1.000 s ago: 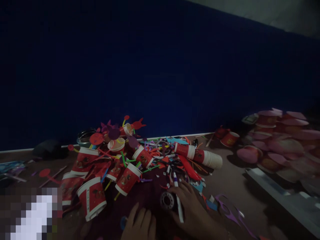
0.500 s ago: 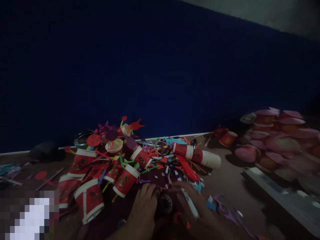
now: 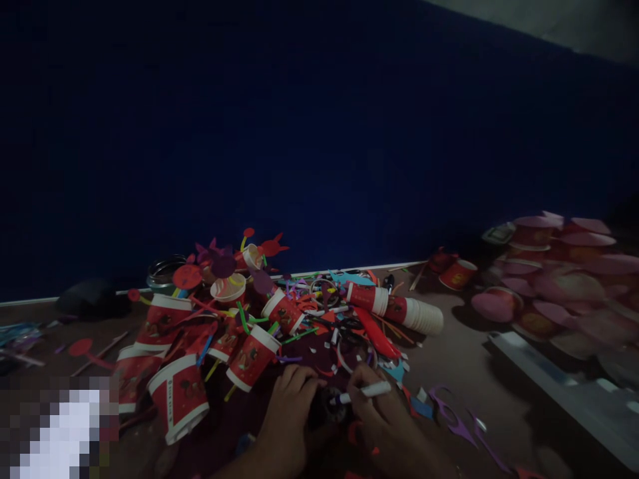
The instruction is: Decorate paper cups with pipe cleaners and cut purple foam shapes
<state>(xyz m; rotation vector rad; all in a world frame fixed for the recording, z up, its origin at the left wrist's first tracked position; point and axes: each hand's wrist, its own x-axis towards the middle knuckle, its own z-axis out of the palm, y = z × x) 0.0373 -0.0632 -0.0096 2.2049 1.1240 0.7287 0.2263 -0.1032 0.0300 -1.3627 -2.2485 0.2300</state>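
R hand [image 3: 377,419] w/ 1 marker [image 3: 368,390], over 1 dark round thing [image 3: 335,406]

Bottom centre, nearest: 2 hands, apart. R one has fingers closed on the white marker, tip pointing L over the dark round thing; can't tell if tip touches. L hand [image 3: 289,416] is at L side of that round thing, fingers bent; can't tell if it's gripping. Round thing sits btwn them, too dark for detail.

Just R of R hand: blue scrap [image 3: 422,407], then purple looped piece [image 3: 453,418]. Lower R: 1 pale tray-like thing [image 3: 559,392], blurred. Lower L corner: pixelated patch, hides whatever's there.

Mid-frame, L of centre: heap of red cups [image 3: 252,359], approx 8 visible, overlapping, some w/ coloured stick-like bits & cut-outs. They crowd the desk [image 3: 456,346] up & L of L hand. Straight ahead of hands: scraps [image 3: 319,306], too many to count, plus 1 long red piece [image 3: 374,332] & a nested cup stack [image 3: 417,317] lying sideways, no. of cups unclear.

Farther, R: 1 lone red cup [image 3: 458,274]; far R, blurred pile w/ pink discs [image 3: 564,279], uncountable. Far L: 1 metallic-rimmed bowl [image 3: 167,271], 1 dark lump [image 3: 94,298]. Behind all: dark blue wall [image 3: 319,146].
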